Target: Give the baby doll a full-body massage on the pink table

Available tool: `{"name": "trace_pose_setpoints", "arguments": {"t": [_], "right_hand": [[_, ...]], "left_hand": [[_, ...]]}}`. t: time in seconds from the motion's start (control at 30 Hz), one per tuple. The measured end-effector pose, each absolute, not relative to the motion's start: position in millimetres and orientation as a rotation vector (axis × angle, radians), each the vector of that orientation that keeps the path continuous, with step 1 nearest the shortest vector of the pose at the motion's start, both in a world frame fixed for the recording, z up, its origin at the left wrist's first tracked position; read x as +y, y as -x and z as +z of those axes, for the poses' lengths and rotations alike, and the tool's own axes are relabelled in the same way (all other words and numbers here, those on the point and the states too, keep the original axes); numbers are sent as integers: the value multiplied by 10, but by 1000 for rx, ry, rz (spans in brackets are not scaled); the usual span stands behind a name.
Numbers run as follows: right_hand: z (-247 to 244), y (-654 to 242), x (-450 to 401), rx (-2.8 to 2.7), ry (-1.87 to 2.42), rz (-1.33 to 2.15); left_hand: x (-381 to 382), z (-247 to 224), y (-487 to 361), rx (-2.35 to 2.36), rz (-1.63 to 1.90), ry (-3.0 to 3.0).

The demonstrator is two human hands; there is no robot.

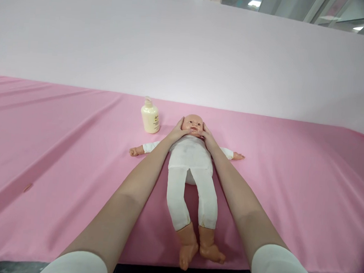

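Pink tablecloth (83, 145) underneath, cupping a supine baby doll (190, 154) by the head between left hand (177, 132) and right hand (208, 137), with fingers curved around both sides, near a cream pump bottle (151, 118).

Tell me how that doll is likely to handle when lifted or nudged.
The doll would probably sag through its white, cloth-like torso and legs, which look soft. Its smooth head seems hard and perhaps slippery. Lying face up with arms spread, it is unlikely to roll.
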State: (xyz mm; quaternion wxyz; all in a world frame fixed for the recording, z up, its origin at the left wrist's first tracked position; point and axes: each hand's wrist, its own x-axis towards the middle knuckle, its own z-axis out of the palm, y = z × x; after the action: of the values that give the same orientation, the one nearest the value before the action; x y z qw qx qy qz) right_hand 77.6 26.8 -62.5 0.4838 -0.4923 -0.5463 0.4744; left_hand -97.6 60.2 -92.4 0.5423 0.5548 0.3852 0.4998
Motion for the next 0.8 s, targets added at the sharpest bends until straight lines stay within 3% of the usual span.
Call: {"name": "trace_pose_setpoints", "arguments": {"t": [0.8], "right_hand": [[-593,-841,215,-1352,1150,1269]], "left_hand": [[655,-1042,1098,742,1080,-1289]]}}
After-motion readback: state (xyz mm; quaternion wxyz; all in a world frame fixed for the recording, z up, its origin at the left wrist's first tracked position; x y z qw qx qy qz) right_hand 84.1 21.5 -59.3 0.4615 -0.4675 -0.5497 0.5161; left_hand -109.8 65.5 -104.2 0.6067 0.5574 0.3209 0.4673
